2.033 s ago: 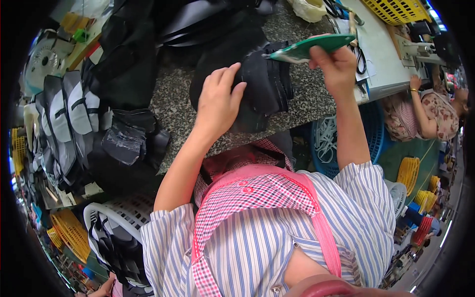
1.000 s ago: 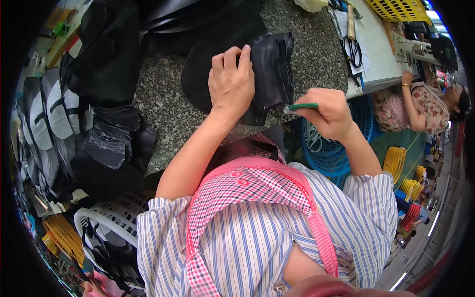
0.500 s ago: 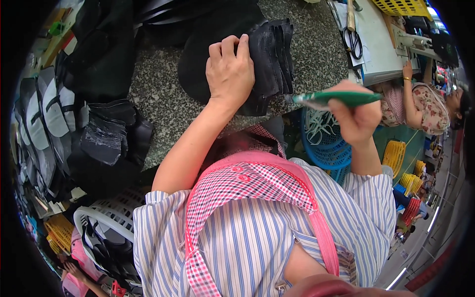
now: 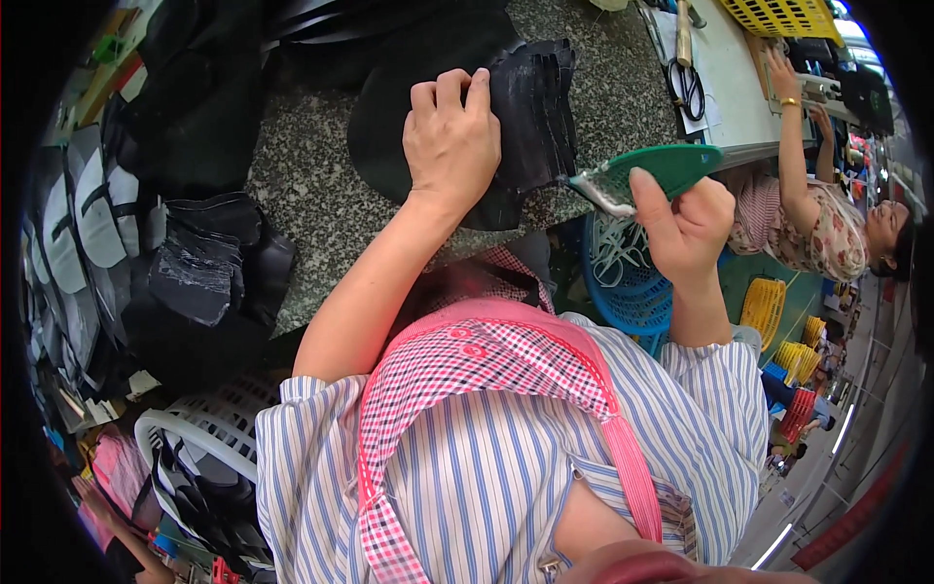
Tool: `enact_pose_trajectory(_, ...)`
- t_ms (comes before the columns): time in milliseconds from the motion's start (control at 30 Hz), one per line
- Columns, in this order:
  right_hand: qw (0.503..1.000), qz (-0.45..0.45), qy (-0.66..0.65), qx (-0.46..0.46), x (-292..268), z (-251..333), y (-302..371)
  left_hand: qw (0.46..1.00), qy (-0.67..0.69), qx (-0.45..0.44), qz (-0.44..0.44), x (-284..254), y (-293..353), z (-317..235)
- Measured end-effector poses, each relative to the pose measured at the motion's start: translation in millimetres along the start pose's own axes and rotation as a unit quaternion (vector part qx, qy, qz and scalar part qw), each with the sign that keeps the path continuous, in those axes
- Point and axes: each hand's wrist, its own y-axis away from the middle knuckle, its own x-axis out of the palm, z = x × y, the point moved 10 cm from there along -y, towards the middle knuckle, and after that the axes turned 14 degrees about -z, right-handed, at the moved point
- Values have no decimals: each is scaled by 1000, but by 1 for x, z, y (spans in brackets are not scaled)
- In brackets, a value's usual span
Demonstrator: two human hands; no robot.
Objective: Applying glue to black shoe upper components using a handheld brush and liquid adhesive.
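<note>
Flat black pieces (image 4: 379,141) lie in layers on the speckled grey tabletop (image 4: 309,180).

Black sheets (image 4: 533,117) lie stacked and fanned; flat green tool (image 4: 679,167) slants near their edge

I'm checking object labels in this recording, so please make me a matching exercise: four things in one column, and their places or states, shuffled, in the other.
1. flat green tool
2. fanned stack of thin black sheets
3. blue perforated plastic basket
4. white perforated plastic basket

A. holding black and pale pieces
B. in the grip of the right hand
C. holding thin white strips
D. right beside the left hand

Pairs: 1-B, 2-D, 3-C, 4-A
</note>
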Motion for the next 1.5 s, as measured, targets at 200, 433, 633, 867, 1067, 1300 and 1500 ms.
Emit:
enact_pose_trajectory(200,980,63,93,-162,40,-1,11,999,30,-13,14,4,-6,-8)
enact_pose_trajectory(433,987,-35,-127,96,-8,-24,-22,995,93,-38,14,-5,-4,4)
enact_pose_trajectory(633,997,-35,7,-68,49,-43,-69,988,121,-51,81,2,1,-6)
enact_pose_trajectory(867,998,-37,-55,20,36,-42,-93,993,88,-48,70,1,1,5)
enact_pose_trajectory(1067,986,-131,76,-68,24,-75,-121,984,69,-74,146,6,-17,4)
enact_pose_trajectory(1300,967,-213,130,50,-10,-233,-158,960,152,-47,230,31,-27,-3)
enact_pose_trajectory(1500,934,-337,89,-78,-45,-194,-153,963,111,-12,247,25,-34,-10)
